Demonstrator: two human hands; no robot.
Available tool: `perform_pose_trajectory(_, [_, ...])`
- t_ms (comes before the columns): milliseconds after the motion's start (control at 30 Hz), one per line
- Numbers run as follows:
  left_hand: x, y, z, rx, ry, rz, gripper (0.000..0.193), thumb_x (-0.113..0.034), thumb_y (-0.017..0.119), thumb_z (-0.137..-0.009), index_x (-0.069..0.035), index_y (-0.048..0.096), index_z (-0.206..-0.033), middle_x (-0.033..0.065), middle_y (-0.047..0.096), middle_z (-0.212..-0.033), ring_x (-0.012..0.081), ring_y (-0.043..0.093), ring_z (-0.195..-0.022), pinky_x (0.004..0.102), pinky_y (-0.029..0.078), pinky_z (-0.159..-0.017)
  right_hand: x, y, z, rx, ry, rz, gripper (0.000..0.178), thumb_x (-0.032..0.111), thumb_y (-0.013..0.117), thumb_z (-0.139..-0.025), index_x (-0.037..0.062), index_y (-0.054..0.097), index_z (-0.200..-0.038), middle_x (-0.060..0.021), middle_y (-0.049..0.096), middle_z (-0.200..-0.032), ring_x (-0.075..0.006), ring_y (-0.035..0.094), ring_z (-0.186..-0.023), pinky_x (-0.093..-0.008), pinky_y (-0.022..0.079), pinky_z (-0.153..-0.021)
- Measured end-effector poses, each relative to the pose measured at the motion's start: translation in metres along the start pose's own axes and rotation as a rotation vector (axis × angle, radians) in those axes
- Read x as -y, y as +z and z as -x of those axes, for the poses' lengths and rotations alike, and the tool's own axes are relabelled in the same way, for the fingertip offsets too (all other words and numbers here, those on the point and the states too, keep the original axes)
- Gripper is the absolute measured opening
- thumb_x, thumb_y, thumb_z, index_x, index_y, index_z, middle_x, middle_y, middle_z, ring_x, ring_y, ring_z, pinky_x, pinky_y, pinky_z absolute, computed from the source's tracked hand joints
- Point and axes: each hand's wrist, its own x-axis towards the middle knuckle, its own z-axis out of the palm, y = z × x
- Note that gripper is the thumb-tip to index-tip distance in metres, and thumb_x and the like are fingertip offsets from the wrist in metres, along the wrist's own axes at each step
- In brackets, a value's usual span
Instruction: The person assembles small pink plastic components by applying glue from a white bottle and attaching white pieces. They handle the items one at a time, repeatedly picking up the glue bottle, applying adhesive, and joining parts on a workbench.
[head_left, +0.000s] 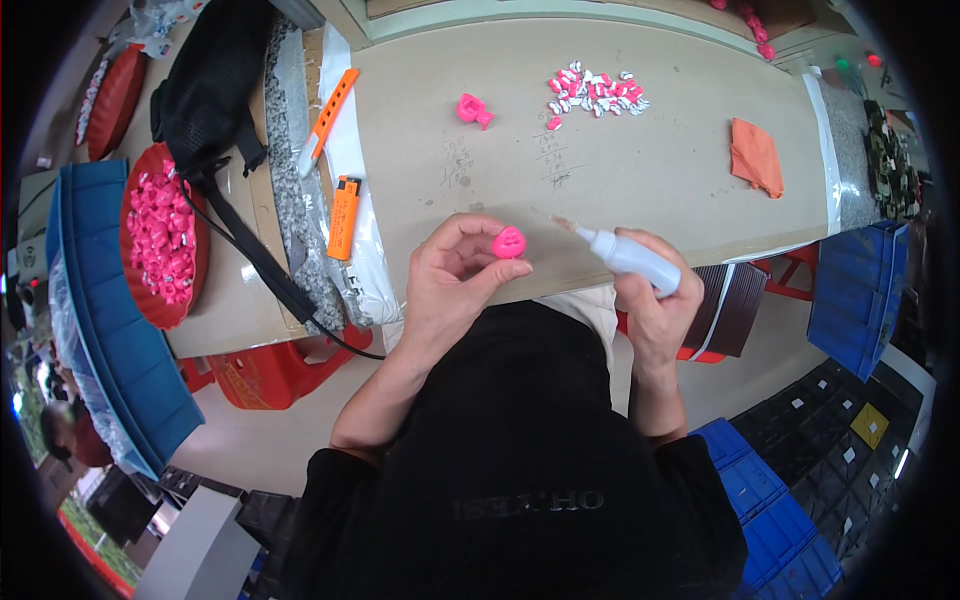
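Note:
A small round pink plastic piece [510,242] with a hollow in its face is pinched between the thumb and fingers of my left hand [455,265], just above the table's near edge. My right hand [658,295] grips a translucent white squeeze bottle [640,262]. Its thin nozzle points left toward the pink piece and stays apart from it. Farther back on the table lies a pink figure-like part [474,111]. Right of that part is a loose pile of small pink and white pieces [597,92], with a single one in front.
An orange cloth [756,158] lies at the right. Along the left are an orange utility knife [328,122], an orange lighter [344,218], a black bag [215,85] with straps, and a red basket [186,300] of pink parts. The brown tabletop [660,190] bears pencil marks.

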Motion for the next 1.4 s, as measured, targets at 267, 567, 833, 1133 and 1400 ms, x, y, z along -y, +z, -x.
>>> perform_pose_trajectory(267, [0.009, -0.006, 0.005, 0.007, 0.017, 0.018, 0.028, 0.01, 0.066, -0.072, 0.002, 0.058, -0.097, 0.0065, 0.054, -0.099, 0.0136, 0.061, -0.086, 0.0241, 0.052, -0.074, -0.024, 0.032, -0.043, 0.046, -0.17, 0.218, 0.027, 0.003, 0.068, -0.071, 0.0004, 0.059, -0.097, -0.0065, 0.061, -0.092, -0.0172, 0.055, -0.086, -0.0286, 0.042, -0.082])
perform_pose_trajectory(567, [0.009, -0.011, 0.008, -0.028, 0.009, 0.086, 0.028, 0.007, 0.065, -0.075, 0.003, 0.057, -0.101, 0.0084, 0.058, -0.099, 0.0158, 0.061, -0.084, 0.0258, 0.052, -0.073, -0.034, 0.037, -0.058, 0.097, -0.08, 0.163, 0.025, 0.007, 0.066, -0.074, 0.004, 0.061, -0.098, -0.0074, 0.062, -0.088, -0.0197, 0.057, -0.079, -0.0297, 0.044, -0.074])
perform_pose_trajectory(833, [0.004, -0.009, 0.008, 0.033, -0.034, 0.16, 0.026, 0.002, 0.063, -0.078, 0.003, 0.056, -0.103, 0.009, 0.062, -0.093, 0.0155, 0.062, -0.079, 0.0249, 0.05, -0.066, -0.039, 0.016, -0.118, 0.237, -0.634, 0.864, 0.015, 0.002, 0.061, -0.077, 0.0057, 0.066, -0.091, -0.0064, 0.057, -0.083, -0.0212, 0.056, -0.076, -0.0301, 0.046, -0.066])
perform_pose_trajectory(1133, [0.004, -0.007, 0.007, 0.052, -0.049, 0.174, 0.028, 0.003, 0.064, -0.077, 0.002, 0.055, -0.104, 0.0077, 0.062, -0.091, 0.0117, 0.061, -0.078, 0.0225, 0.048, -0.067, -0.004, 0.011, -0.07, 0.231, -0.184, 0.518, 0.012, 0.006, 0.069, -0.07, 0.006, 0.069, -0.082, -0.0046, 0.057, -0.075, -0.0151, 0.056, -0.069, -0.0268, 0.044, -0.059])
perform_pose_trajectory(1400, [0.005, 0.005, 0.003, 0.14, -0.109, 0.152, 0.025, 0.002, 0.065, -0.078, 0.001, 0.056, -0.101, 0.0065, 0.064, -0.09, 0.0069, 0.059, -0.076, 0.0192, 0.047, -0.063, -0.001, 0.006, -0.024, 0.315, -0.193, 0.29, 0.016, 0.004, 0.072, -0.067, 0.0071, 0.07, -0.082, -0.0038, 0.056, -0.073, -0.0137, 0.053, -0.066, -0.0251, 0.042, -0.056])
